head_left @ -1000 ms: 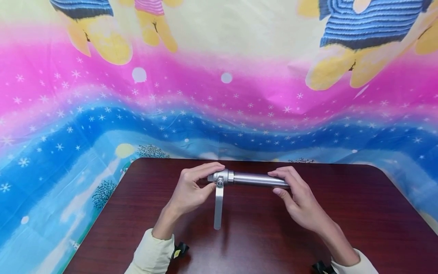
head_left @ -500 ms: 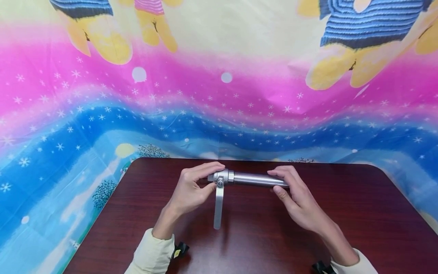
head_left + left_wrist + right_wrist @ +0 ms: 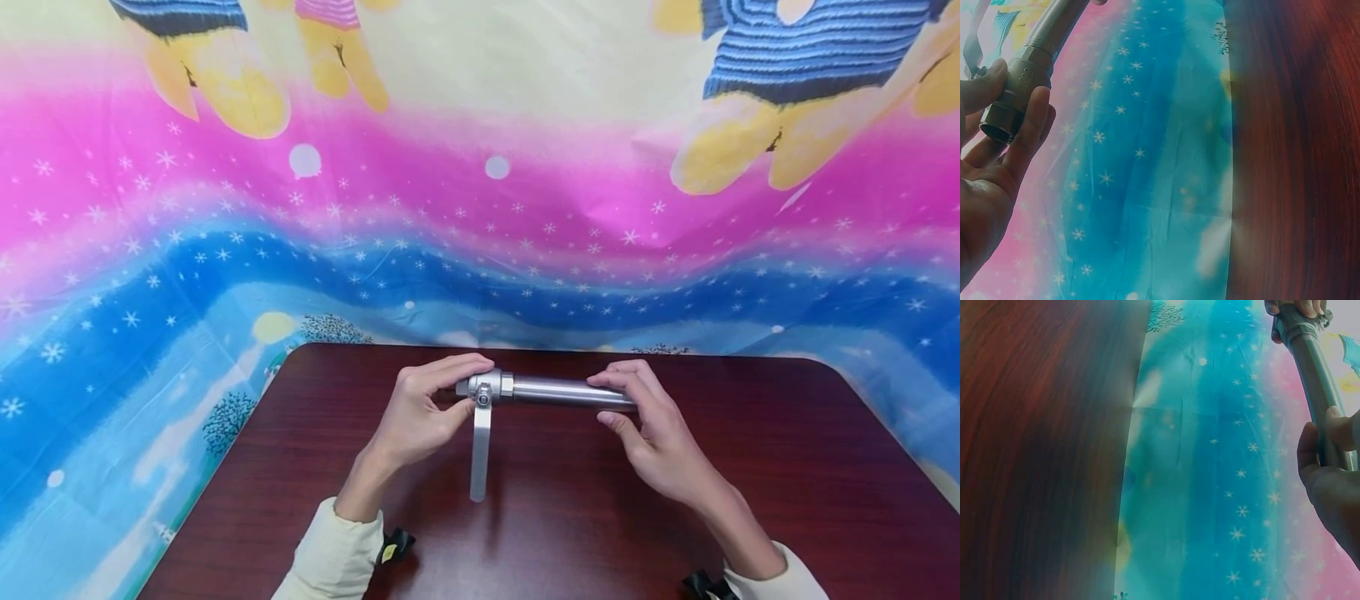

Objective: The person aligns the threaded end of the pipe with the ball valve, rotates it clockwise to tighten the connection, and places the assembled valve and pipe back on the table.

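A metal ball valve (image 3: 489,384) with a flat lever handle (image 3: 480,454) is joined to a length of steel pipe (image 3: 558,392). My left hand (image 3: 420,412) grips the valve body between fingers and thumb. Around the pipe's far right end curl the fingers and thumb of my right hand (image 3: 660,442). Pipe and valve are held level above the table, with the lever pointing toward me. In the left wrist view the valve's open threaded end (image 3: 1000,122) shows between the fingers. The right wrist view shows the pipe (image 3: 1316,381) running from one hand to the other.
The dark red wooden table (image 3: 555,517) has rounded far corners. Behind it and along its sides hangs a printed cloth (image 3: 420,200) with snowflakes and cartoon figures. A black strap (image 3: 397,546) sits by the left cuff, another (image 3: 708,585) by the right.
My right fingers and thumb shift very slightly on the pipe end. The left hand, the valve and its lever stay in practically the same place.
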Motion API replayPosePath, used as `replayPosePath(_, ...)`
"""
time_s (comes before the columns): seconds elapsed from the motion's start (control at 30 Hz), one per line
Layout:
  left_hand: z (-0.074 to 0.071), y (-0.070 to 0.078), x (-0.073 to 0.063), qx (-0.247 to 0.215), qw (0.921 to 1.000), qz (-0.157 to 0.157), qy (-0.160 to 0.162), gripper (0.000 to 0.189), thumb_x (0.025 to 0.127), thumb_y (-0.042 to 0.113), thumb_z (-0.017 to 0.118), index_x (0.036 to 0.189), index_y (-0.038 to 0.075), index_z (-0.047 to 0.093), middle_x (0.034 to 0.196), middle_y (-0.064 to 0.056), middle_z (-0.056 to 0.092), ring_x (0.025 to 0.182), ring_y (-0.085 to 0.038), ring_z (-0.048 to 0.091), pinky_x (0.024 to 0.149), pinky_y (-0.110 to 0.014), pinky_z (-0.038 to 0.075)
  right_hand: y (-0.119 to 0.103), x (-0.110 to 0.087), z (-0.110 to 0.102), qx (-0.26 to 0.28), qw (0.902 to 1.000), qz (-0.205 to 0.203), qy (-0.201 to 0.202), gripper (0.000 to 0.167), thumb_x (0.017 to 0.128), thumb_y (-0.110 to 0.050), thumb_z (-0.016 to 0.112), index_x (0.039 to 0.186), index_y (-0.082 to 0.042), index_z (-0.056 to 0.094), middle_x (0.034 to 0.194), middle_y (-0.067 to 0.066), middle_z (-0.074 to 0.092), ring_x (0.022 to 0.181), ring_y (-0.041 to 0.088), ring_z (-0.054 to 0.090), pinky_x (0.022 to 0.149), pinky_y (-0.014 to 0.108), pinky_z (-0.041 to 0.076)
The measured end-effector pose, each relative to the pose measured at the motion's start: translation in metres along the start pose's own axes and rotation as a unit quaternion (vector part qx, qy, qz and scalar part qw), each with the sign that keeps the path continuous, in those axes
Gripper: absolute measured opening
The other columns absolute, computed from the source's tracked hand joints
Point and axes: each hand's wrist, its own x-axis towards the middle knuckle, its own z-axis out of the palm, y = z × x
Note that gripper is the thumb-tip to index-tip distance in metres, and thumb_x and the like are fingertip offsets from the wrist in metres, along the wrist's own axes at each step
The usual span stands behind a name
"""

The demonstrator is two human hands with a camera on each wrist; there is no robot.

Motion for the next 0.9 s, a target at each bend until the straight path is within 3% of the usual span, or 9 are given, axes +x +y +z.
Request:
replayPosePath(0.27,-0.0005,0.0001,0.0010,0.003,1.0000,0.002,0.001,0.049,0.077,-0.019,0.075,0.123,-0.001,0.078,0.123,-0.017,0.079,0.117,-0.031,0.076,0.090,-0.016,0.058,0.0042,0.0003,0.0011,0.004,0.9999,-0.007,0.011,0.053,0.088,0.020,0.070,0.135,-0.003,0.068,0.125,0.007,0.064,0.114,0.004,0.057,0.093,0.013,0.042)
replayPosePath(0.5,-0.0003,0.0007,0.0009,0.001,1.0000,0.007,0.000,0.048,0.077,-0.019,0.075,0.122,-0.002,0.078,0.122,-0.017,0.080,0.116,-0.032,0.077,0.098,-0.018,0.058,0.0045,-0.0018,0.0002,0.015,0.9998,0.008,-0.006,0.049,0.096,0.014,0.066,0.140,-0.008,0.066,0.127,0.007,0.064,0.105,0.006,0.060,0.085,0.011,0.053)
replayPosePath(0.73,0.0004,0.0015,0.0005,0.006,1.0000,0.004,-0.002,0.048,0.077,-0.019,0.075,0.122,-0.002,0.078,0.122,-0.017,0.080,0.114,-0.031,0.077,0.086,-0.015,0.058,0.0008,-0.0029,-0.0016,0.011,0.9995,0.017,-0.025,0.052,0.094,0.014,0.068,0.142,-0.005,0.059,0.141,0.010,0.053,0.128,0.006,0.049,0.105,0.010,0.038)
replayPosePath(0.9,-0.0002,0.0014,0.0003,0.010,0.9999,0.000,0.000,0.048,0.078,-0.018,0.075,0.123,-0.001,0.078,0.122,-0.017,0.080,0.115,-0.031,0.077,0.088,-0.015,0.057,-0.0015,-0.0014,-0.0008,0.007,0.9998,-0.005,-0.015,0.053,0.088,0.019,0.071,0.136,-0.002,0.061,0.135,0.012,0.053,0.127,0.005,0.048,0.106,0.008,0.037)
